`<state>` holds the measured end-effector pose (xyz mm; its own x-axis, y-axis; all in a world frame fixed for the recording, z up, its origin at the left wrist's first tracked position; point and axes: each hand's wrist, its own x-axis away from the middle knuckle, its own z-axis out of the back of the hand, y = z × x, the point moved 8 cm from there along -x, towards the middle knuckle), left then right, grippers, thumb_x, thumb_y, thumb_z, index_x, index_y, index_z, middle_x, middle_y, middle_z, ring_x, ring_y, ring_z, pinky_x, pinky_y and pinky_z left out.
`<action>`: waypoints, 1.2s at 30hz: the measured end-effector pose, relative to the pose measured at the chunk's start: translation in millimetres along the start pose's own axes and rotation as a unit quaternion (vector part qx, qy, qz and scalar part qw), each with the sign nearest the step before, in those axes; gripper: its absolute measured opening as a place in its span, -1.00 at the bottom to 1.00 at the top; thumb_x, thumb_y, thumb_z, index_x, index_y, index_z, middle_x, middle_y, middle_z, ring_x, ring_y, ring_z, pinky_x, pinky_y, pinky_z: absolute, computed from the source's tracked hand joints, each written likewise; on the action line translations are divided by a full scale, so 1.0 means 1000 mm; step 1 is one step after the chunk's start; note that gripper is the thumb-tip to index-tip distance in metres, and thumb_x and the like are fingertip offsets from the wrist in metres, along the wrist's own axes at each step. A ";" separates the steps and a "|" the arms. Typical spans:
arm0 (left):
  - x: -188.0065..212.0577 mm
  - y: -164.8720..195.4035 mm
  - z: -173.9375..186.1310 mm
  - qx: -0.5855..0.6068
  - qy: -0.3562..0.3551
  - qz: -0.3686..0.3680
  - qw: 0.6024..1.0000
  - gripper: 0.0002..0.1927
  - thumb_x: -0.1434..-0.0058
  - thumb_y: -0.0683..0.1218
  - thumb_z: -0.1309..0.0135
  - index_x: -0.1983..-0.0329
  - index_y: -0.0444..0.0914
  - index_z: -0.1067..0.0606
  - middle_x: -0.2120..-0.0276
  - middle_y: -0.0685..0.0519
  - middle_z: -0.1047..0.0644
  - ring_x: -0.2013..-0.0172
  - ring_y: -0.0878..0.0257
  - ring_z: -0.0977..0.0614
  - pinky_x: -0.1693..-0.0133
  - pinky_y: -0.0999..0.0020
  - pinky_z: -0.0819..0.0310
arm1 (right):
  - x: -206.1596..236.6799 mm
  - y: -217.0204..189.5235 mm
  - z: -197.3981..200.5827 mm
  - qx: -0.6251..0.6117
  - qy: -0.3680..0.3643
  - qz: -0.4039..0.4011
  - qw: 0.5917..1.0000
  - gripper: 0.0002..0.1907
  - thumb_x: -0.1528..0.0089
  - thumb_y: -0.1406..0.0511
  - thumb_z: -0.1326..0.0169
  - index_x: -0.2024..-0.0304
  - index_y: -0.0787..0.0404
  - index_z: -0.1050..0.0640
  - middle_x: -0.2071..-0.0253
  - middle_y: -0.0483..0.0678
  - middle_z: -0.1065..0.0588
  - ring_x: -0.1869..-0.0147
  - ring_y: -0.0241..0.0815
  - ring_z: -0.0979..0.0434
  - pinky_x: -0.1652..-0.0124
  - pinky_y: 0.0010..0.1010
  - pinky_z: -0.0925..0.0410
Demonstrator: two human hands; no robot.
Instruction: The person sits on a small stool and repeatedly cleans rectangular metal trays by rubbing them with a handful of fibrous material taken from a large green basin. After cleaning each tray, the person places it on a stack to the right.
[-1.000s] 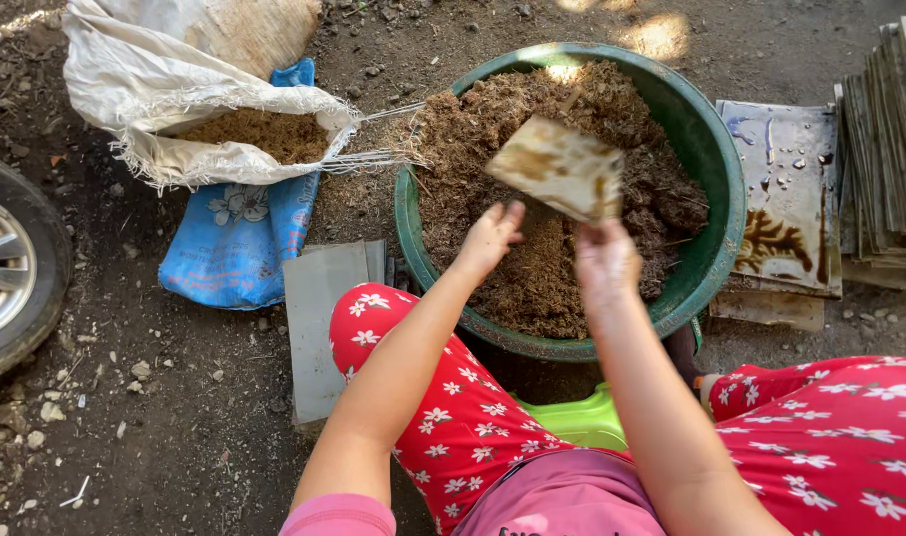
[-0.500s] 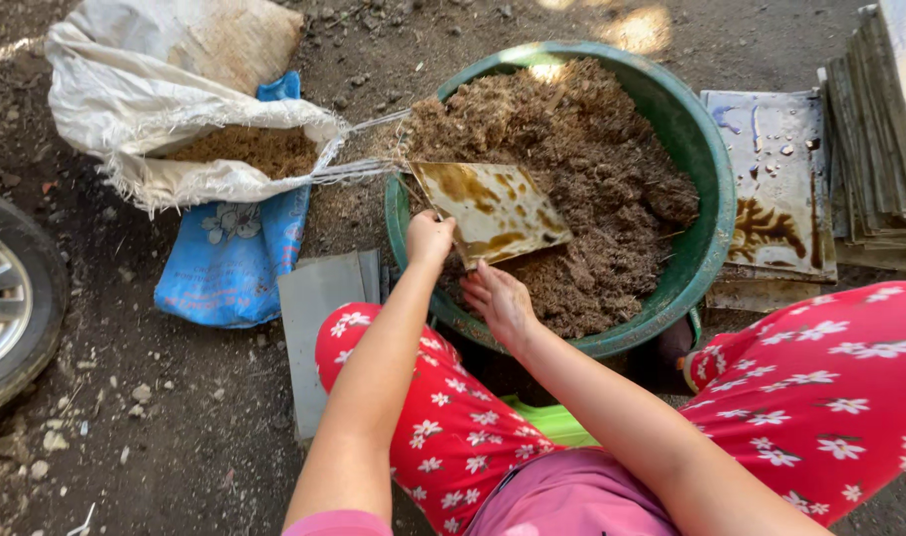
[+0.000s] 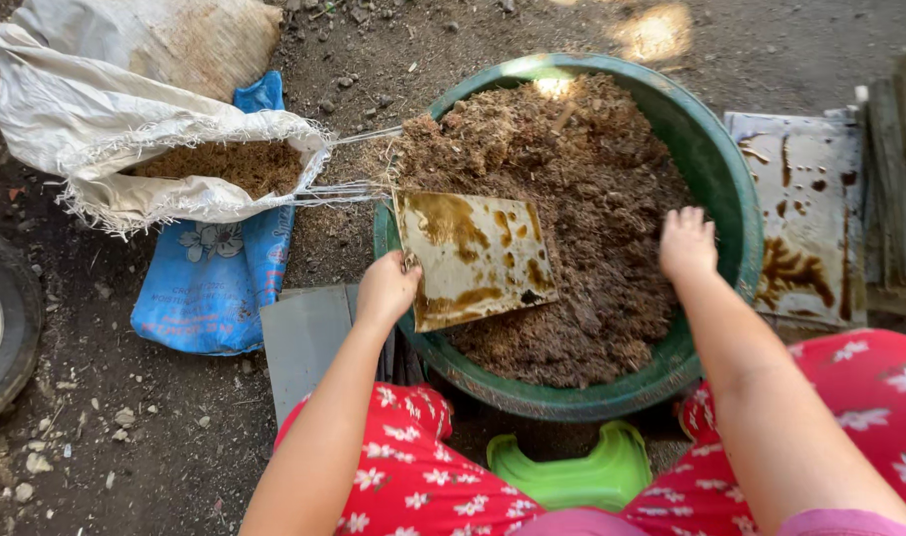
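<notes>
This is an outdoor yard on bare, stony dirt ground (image 3: 96,427), used for potting or compost work. A large green basin (image 3: 716,169) is heaped with brown fibrous soil mix (image 3: 582,199). Beside it an open woven sack (image 3: 106,119) holds more of that material. A vehicle tyre (image 3: 1,328) and stacked flat slabs (image 3: 900,179) stand at the edges.

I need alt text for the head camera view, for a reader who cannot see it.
Seen from above, a person's left hand holds a stained flat tile over a green tub of brown soil mix, while the right hand rests on the mix. An open white sack lies to the left on dirt ground.
</notes>
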<state>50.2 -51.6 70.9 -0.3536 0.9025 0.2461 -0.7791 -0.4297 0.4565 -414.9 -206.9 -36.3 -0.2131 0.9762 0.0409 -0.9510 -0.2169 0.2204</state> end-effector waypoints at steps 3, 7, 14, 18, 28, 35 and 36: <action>0.008 -0.002 0.007 -0.001 -0.026 0.031 0.999 -0.53 -0.20 0.04 -0.15 -0.10 -0.32 -0.52 0.02 -0.24 -0.59 -0.04 -0.17 -0.59 -0.04 0.01 -0.45 | -0.038 0.020 -0.023 -0.060 -0.060 0.009 0.996 -0.26 -0.27 0.20 -0.05 -0.46 0.33 -0.22 -0.50 0.23 -0.18 -0.60 0.16 -0.06 -0.42 0.00 -0.07; 0.015 0.013 0.018 -0.011 -0.045 0.056 0.997 -0.61 -0.23 0.04 -0.13 0.00 -0.30 -0.52 0.11 -0.24 -0.61 0.03 -0.20 -0.60 0.03 -0.04 -0.46 | -0.073 0.022 -0.046 -0.128 -0.123 0.025 0.984 -0.19 -0.30 0.06 -0.04 -0.46 0.39 -0.17 -0.48 0.25 -0.16 -0.58 0.16 -0.08 -0.43 -0.06 -0.07; 0.015 0.038 0.020 -0.027 -0.048 0.056 0.997 -0.68 -0.25 0.04 -0.11 0.09 -0.29 -0.49 0.20 -0.24 -0.60 0.10 -0.23 -0.60 0.10 -0.09 -0.45 | -0.060 0.019 -0.092 -0.206 -0.173 -0.075 0.960 -0.20 -0.30 0.04 -0.05 -0.50 0.22 -0.17 -0.54 0.12 -0.11 -0.48 0.22 -0.20 -0.30 0.00 -0.21; 0.017 0.040 0.014 -0.035 -0.059 0.052 0.996 -0.68 -0.27 0.04 -0.10 0.11 -0.31 -0.47 0.22 -0.25 -0.60 0.11 -0.25 -0.59 0.11 -0.10 -0.44 | -0.028 0.021 -0.118 -0.230 -0.184 -0.138 0.946 -0.23 -0.28 0.00 -0.10 -0.46 0.19 -0.32 -0.47 0.13 -0.27 -0.46 0.23 -0.26 -0.33 -0.01 -0.23; 0.016 0.031 0.003 -0.043 -0.081 0.066 0.994 -0.67 -0.30 0.03 -0.09 0.09 -0.34 -0.47 0.16 -0.27 -0.59 0.07 -0.24 -0.59 0.07 -0.08 -0.44 | 0.044 0.012 -0.144 -0.438 -0.176 -0.246 0.847 -0.27 -0.18 -0.02 -0.24 -0.34 0.09 -0.45 -0.26 0.14 -0.50 -0.28 0.13 -0.48 -0.25 -0.12 -0.32; 0.012 0.030 0.000 0.000 -0.033 0.057 0.998 -0.66 -0.25 0.03 -0.12 0.02 -0.27 -0.50 0.10 -0.19 -0.60 0.03 -0.20 -0.59 0.05 -0.06 -0.45 | 0.080 -0.045 -0.120 -0.292 -0.257 -0.193 0.901 -0.04 -0.07 -0.08 -0.38 -0.40 -0.01 -0.27 -0.41 0.19 -0.15 -0.35 0.26 -0.27 -0.17 -0.04 -0.29; 0.012 0.031 0.002 0.004 -0.026 0.054 0.998 -0.65 -0.25 0.03 -0.12 0.00 -0.26 -0.50 0.10 -0.19 -0.60 0.03 -0.19 -0.59 0.05 -0.05 -0.45 | 0.081 -0.047 -0.119 -0.300 -0.257 -0.201 0.896 -0.06 -0.07 -0.03 -0.37 -0.42 -0.03 -0.28 -0.44 0.17 -0.15 -0.35 0.25 -0.30 -0.17 -0.04 -0.31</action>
<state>23.1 -54.2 89.2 -0.4088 0.8477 0.3381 -0.7328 -0.5257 0.4320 -413.9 -119.0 -159.1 0.1593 0.8179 0.5528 -0.9095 0.3394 -0.2400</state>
